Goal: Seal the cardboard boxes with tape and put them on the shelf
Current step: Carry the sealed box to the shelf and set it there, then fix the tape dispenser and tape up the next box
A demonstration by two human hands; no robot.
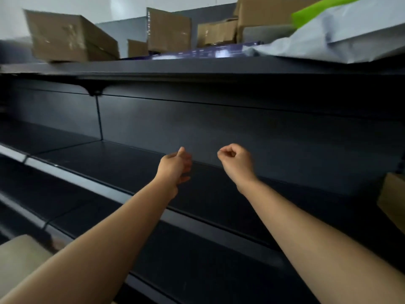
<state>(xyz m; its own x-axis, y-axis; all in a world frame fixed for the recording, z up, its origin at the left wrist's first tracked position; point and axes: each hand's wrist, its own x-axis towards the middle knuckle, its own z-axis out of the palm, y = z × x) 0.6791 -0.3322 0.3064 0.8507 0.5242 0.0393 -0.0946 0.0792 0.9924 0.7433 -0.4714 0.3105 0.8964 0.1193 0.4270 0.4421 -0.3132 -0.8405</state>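
- Overhead, cardboard boxes (72, 38) are seen resting on the top shelf (197, 68), near a grey bag (350, 38); their contents are hidden.
- The right hand (235, 160) is curled into a fist, with nothing held.
- The left hand (175, 166), blurred, is loosely curled and nothing is gripped; both are held above the middle shelf (92, 163).

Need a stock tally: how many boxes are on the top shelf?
5: large box at left, small box beside it, upright box centre, low box to its right, big box far right. More may be hidden.
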